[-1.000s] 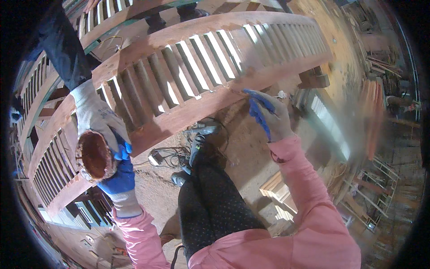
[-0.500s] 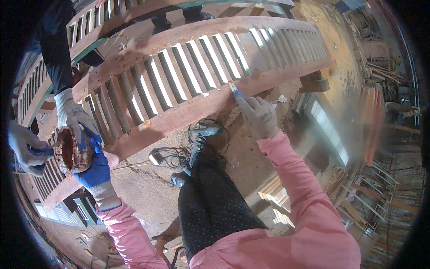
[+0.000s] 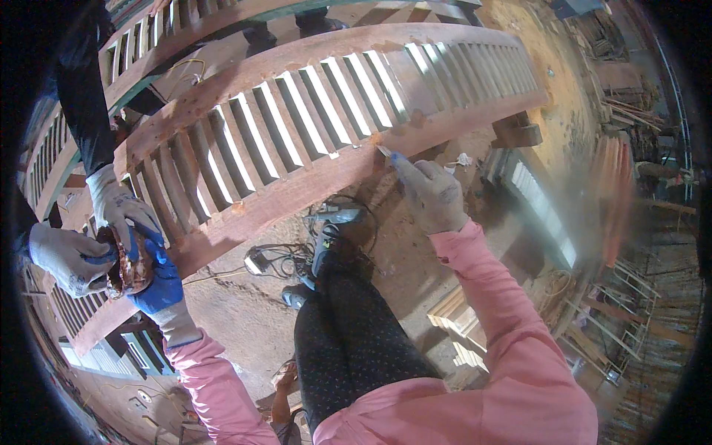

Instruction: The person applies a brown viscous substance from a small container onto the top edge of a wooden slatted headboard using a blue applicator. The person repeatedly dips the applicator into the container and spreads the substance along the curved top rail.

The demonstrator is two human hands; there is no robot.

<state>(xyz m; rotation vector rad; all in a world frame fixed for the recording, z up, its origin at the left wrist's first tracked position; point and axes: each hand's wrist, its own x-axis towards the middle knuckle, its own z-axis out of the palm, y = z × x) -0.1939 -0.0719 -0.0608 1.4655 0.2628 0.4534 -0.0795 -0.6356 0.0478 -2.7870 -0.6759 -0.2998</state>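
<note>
My gloved right hand is closed round a small putty knife, its handle mostly hidden by the fingers. The thin blade points at an orange-brown smear on the near rail of a long slatted wooden panel. To the left, my blue-palmed left hand is wrapped round the side of a brown-crusted bowl. A co-worker's gloved hand rests on the bowl's far side, and the co-worker's other hand reaches over its opening. What that hand holds is hidden.
Another slatted panel lies beyond this one. A power tool and tangled cables are on the floor by my feet. Stacked light wood strips sit to the right of my legs, and a wooden block is under the panel's right end.
My right hand has shifted slightly, and an orange-brown smear now shows at the blade's tip. The co-worker's left-side hand has moved right, over the bowl's opening.
</note>
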